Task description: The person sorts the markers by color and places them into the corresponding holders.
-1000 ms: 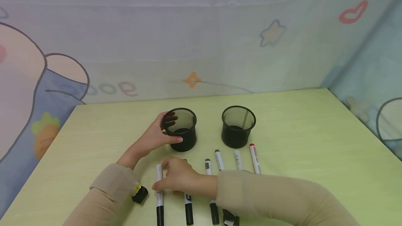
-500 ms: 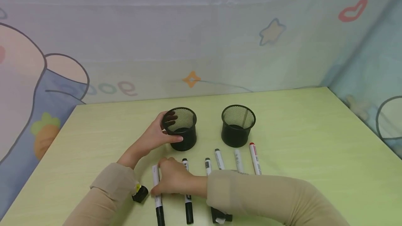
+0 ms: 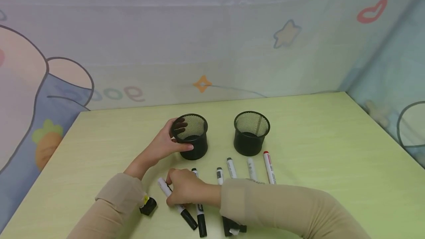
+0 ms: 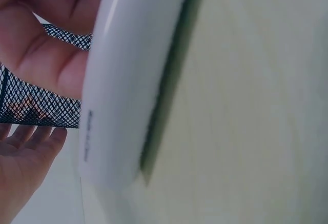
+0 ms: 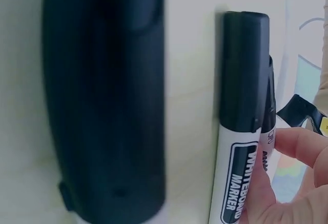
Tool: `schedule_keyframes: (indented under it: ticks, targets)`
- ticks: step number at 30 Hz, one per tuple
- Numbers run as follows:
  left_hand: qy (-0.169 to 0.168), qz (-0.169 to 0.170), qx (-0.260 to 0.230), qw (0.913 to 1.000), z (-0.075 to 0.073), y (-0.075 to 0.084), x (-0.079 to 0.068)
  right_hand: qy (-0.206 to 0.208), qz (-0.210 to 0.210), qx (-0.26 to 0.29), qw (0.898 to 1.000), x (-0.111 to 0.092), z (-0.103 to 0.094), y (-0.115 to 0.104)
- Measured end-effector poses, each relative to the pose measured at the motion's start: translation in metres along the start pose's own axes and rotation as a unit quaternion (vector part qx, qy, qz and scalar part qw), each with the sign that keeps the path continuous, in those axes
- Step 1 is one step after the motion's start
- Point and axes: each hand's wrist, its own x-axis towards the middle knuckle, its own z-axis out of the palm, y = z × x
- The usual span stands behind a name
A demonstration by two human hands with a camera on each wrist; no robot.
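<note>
My left hand (image 3: pixel 161 145) grips a black mesh pen cup (image 3: pixel 196 151), thumb across its front and fingers round its far side; the left wrist view shows those fingertips (image 4: pixel 54 139) under the mesh. The right hand (image 3: pixel 187 187) pinches a white whiteboard marker (image 3: pixel 188 218) with a black cap, thumb and index finger on its white barrel. That marker slants, its white end to the upper left and its cap close beside a second black-capped marker (image 3: pixel 201 224). In the right wrist view this second marker (image 5: pixel 240 80) stands large before the pinching fingers (image 5: pixel 297 147).
Another mesh pen cup (image 3: pixel 249 145) stands to the right. Several markers lie before it, among them a red-ended one (image 3: pixel 269 167) and a grey-ended one (image 3: pixel 231 167), partly covered by the right sleeve (image 3: pixel 265 204). A black wrist device (image 3: pixel 148 206) sits by the left cuff.
The pinched marker has turned from nearly straight to slanted, its white end going left and its cap swinging right. The left hand and both cups have stayed put.
</note>
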Motion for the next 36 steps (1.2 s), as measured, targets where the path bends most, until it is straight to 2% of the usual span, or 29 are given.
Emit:
schedule_keyframes:
  ticks: [4,7,13,23,30,36]
  targets:
    - [0.0,0.004,0.0,1.0,0.0,-0.0011,-0.0002,-0.011,0.01,0.013,1.0,-0.0003,-0.0015,-0.0006]
    - [-0.001,0.004,0.0,1.0,-0.0002,-0.0024,0.0001,-0.028,0.029,0.05,0.998,-0.0006,-0.0034,-0.0012]
    - [-0.002,0.0,0.0,1.0,0.0003,-0.0024,-0.0002,-0.056,0.077,0.145,0.985,-0.0016,-0.0062,0.0001]
    - [-0.002,0.0,-0.001,1.0,0.0021,-0.0009,-0.0004,-0.071,0.101,0.222,0.967,-0.002,-0.0045,0.0022]
    - [-0.005,0.005,-0.008,0.9999,0.0006,-0.0019,0.0011,-0.085,0.094,0.257,0.958,-0.0027,-0.0057,0.0033]
    - [-0.001,0.006,0.001,1.0,-0.0013,-0.0025,0.0025,-0.101,0.081,0.297,0.946,-0.0043,-0.0095,0.0063]
